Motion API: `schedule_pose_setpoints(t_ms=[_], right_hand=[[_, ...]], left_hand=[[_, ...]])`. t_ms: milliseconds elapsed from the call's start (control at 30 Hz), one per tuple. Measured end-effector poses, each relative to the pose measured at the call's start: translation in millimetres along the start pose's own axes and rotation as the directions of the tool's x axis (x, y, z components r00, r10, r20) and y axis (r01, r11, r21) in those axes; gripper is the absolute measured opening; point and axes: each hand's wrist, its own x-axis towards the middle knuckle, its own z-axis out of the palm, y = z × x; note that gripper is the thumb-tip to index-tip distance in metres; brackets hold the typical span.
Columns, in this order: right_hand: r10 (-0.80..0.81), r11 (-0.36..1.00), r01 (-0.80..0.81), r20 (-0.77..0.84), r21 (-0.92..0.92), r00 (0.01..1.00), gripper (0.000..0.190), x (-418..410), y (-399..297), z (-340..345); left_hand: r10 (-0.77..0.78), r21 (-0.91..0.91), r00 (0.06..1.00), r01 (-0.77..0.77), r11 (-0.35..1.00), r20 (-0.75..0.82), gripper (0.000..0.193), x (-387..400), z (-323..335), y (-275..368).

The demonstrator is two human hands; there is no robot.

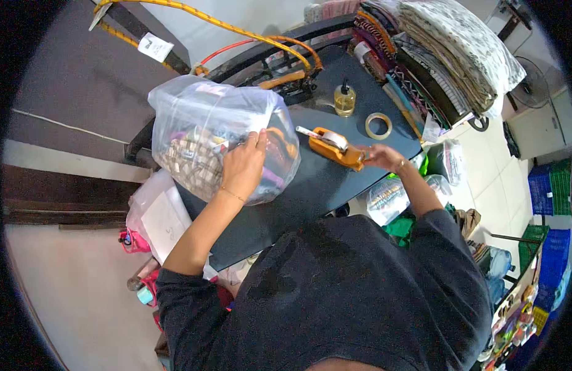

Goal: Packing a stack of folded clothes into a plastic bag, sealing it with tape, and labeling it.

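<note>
My left hand (245, 163) lies on a large clear plastic bag (188, 109) at the left of the dark table (309, 185); whether its fingers grip the plastic cannot be told. Inside the bag are a checked cloth and other coloured items, partly blurred by the plastic. To the right, my right hand (383, 157) has its fingers at the near end of an orange tape dispenser (351, 156), which carries a roll of tape (334, 140). Beyond the dispenser, a separate tape roll (378, 126) lies flat, with a pump bottle of yellowish liquid (345, 101) behind it.
Tall stacks of folded textiles (443, 60) stand at the table's far right. Yellow-orange hangers or tubing (230, 28) arch over its back edge. Filled plastic bags (390, 199) sit below the right edge, and a whitish bag (161, 218) hangs by the left edge. Crates (540, 185) stand farther right.
</note>
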Motion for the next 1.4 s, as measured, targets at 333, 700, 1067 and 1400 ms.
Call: schedule_pose_setpoints(t_ms=[333, 700, 1067, 1400], right_hand=[[-0.810, 0.317, -0.162, -0.356, -0.934, 0.466, 0.016, -16, 61, -35], [-0.746, 0.576, 0.540, -0.125, -0.614, 0.654, 0.047, 64, -100, 231], [-0.785, 0.616, 0.541, -0.397, -0.572, 0.475, 0.102, 130, -47, 231], [-0.773, 0.441, 0.227, -0.239, -0.868, 0.588, 0.058, 59, -44, 158]], left_hand=[[0.030, 0.052, 0.999, -0.030, 0.998, 0.018, 0.047, 1, 3, -2], [0.057, 0.028, 0.997, -0.058, 0.998, 0.048, 0.034, 12, 0, 1], [0.103, -0.047, 0.995, -0.103, 0.994, 0.005, 0.029, 23, -8, -14], [-0.121, -0.177, 0.990, 0.108, 0.978, -0.066, 0.053, 8, 5, -25]])
